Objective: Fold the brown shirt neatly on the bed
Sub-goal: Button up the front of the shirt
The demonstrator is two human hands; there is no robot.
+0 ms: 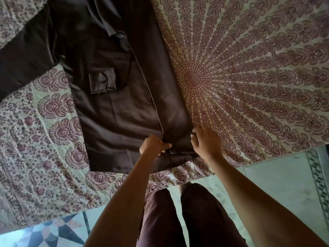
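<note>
The brown shirt (114, 90) lies flat on the bed (249, 77), collar far from me and hem near me. Its chest pocket faces up. One sleeve stretches out to the left; the right side is folded inward along a long straight edge. My left hand (154, 145) pinches the folded strip of cloth near the hem. My right hand (204, 139) grips the same strip at its right edge, fingers curled round the fabric. A short tail of cloth hangs below both hands.
The bed carries a cream sheet with a maroon mandala print; its edge (222, 171) runs diagonally just in front of me. Pale tiled floor (277, 184) lies beyond it at the right. My legs in dark trousers (187, 220) stand against the bed.
</note>
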